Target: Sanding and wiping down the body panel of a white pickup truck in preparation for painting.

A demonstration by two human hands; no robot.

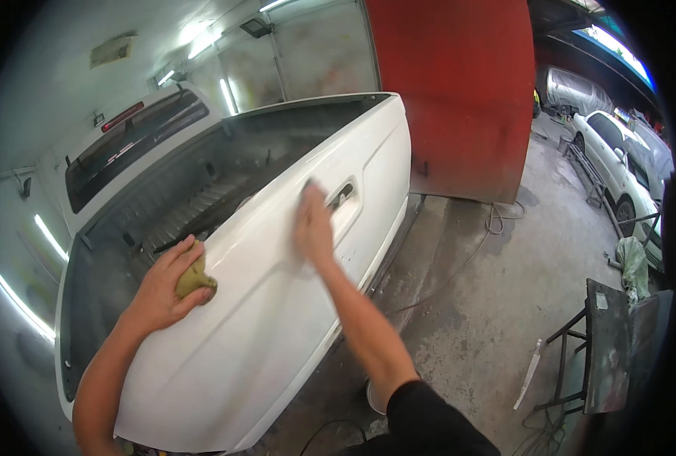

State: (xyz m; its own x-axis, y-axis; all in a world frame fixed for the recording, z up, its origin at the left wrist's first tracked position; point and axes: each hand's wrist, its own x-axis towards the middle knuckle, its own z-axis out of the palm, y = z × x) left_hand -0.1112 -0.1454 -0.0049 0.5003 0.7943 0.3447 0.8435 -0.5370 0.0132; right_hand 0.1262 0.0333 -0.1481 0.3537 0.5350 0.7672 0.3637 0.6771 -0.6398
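Note:
A white pickup tailgate stands upright in front of me, with a handle recess in its outer face. My left hand rests at the tailgate's top edge, fingers wrapped round a crumpled olive-yellow sponge or cloth. My right hand lies against the outer face just left of the handle recess. Motion blurs its fingers. A small dark piece shows at their tips, too smeared to name.
Behind the tailgate lies the dark truck bed, then the cab's rear window. A red panel rises beyond. A hose runs over the concrete floor. At right are a panel on a stand and a white car.

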